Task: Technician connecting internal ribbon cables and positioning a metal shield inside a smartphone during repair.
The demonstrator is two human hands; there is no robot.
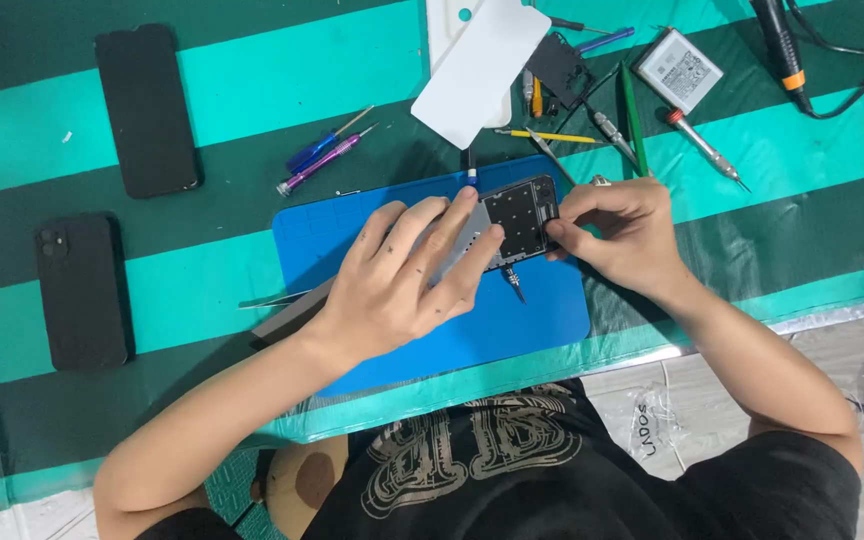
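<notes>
My left hand (407,275) lies flat over an opened phone body (517,220) on a blue work mat (542,320), pressing it down. Its fingers cover the phone's left part. My right hand (617,230) pinches the phone's right edge with thumb and fingers. The dark inner frame with small holes shows between both hands. A small screwdriver tip (517,285) pokes out just below the phone. A grey flat strip (287,315) sticks out under my left wrist.
Two black phones (147,110) (82,290) lie at the left on a green striped cloth. A white back cover (477,70), a battery (680,68), screwdrivers (327,155), tweezers and a black corded tool (782,45) lie behind the mat.
</notes>
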